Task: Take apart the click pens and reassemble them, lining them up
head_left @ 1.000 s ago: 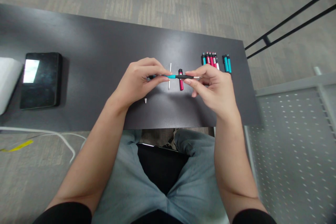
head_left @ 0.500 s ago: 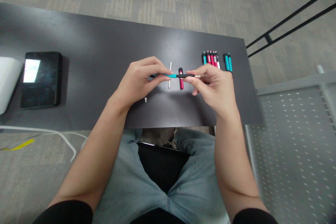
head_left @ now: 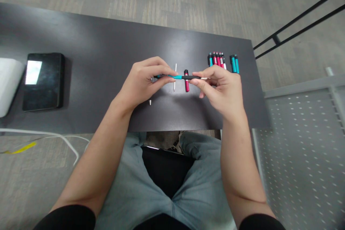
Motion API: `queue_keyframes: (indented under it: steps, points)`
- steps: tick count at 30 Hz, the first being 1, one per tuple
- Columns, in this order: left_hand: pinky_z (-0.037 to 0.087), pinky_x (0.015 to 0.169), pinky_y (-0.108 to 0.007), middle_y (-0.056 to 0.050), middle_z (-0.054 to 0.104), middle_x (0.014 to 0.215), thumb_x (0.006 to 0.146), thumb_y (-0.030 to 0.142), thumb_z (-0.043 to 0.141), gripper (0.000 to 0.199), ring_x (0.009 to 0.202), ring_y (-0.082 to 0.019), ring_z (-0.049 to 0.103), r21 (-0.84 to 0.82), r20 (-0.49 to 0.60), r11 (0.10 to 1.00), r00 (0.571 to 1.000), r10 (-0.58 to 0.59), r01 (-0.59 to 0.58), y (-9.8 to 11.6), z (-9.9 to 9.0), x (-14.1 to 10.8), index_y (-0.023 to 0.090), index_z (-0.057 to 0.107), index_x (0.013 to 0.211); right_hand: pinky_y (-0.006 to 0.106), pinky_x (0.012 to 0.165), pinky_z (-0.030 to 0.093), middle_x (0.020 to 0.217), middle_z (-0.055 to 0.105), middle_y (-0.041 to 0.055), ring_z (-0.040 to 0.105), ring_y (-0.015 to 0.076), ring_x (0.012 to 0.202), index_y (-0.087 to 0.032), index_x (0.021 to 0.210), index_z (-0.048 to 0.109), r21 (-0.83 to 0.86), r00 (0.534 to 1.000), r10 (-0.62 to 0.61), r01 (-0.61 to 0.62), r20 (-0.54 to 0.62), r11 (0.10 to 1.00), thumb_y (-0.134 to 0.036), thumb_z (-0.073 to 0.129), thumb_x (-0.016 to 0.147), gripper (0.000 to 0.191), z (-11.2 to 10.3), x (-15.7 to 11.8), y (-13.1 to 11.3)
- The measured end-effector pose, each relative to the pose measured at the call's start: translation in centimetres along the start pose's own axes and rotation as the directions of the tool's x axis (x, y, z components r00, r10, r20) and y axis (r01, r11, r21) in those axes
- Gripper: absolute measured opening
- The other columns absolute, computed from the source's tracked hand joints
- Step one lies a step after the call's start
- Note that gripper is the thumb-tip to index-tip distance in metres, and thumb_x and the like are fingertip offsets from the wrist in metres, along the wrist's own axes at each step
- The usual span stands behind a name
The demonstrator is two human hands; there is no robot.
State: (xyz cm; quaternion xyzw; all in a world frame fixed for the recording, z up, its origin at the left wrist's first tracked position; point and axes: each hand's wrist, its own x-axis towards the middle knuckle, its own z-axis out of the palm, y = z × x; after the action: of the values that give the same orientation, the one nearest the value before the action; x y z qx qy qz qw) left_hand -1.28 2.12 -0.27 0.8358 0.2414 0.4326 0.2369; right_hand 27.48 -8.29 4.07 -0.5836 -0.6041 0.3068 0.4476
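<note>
A teal and black pen (head_left: 178, 77) lies level between my hands, above the dark table. The fingertips of my left hand (head_left: 151, 79) pinch its teal part. My right hand (head_left: 222, 88) is closed on the black end, where a thin pale tip sticks out between the fingers. Under the pen, a slim silver refill (head_left: 174, 85) and a short red and black pen piece (head_left: 187, 85) rest on the table. A small silver cone (head_left: 150, 102) sits just below my left hand.
Several red and teal pens (head_left: 217, 59) lie beyond my right hand, with teal pens (head_left: 234, 64) beside them. On the left of the table (head_left: 102, 43) are a black device (head_left: 44, 82) and a white object (head_left: 9, 84). A perforated panel (head_left: 304, 140) stands at the right.
</note>
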Motion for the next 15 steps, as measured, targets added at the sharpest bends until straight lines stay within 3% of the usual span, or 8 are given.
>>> queue_keyframes:
  steps: [7,15]
  points:
    - [0.071,0.095,-0.04,-0.007,0.093,0.117,0.121,0.04,0.09,0.016,0.1,-0.025,0.086,0.025,0.022,0.998,0.998,-0.056,0.055,0.3,-0.15,0.06,0.031,0.102,0.124,0.054,0.061,0.069,0.104,0.095,0.0069,0.07,0.0264,0.066,-0.035,0.107,0.092,0.021,0.999,0.023,-0.023,0.028,1.0,-0.069,0.116,0.094,0.044,0.07,0.21,-0.25]
    - [0.072,0.094,-0.041,-0.008,0.093,0.116,0.124,0.049,0.085,0.024,0.1,-0.025,0.086,0.056,0.023,0.996,0.997,-0.076,0.075,0.36,-0.22,0.07,0.032,0.102,0.122,0.052,0.059,0.067,0.098,0.093,0.0058,0.069,0.0254,0.064,-0.034,0.101,0.089,0.017,0.998,0.048,-0.049,0.027,0.999,-0.078,0.115,0.091,0.052,0.3,0.41,-0.63]
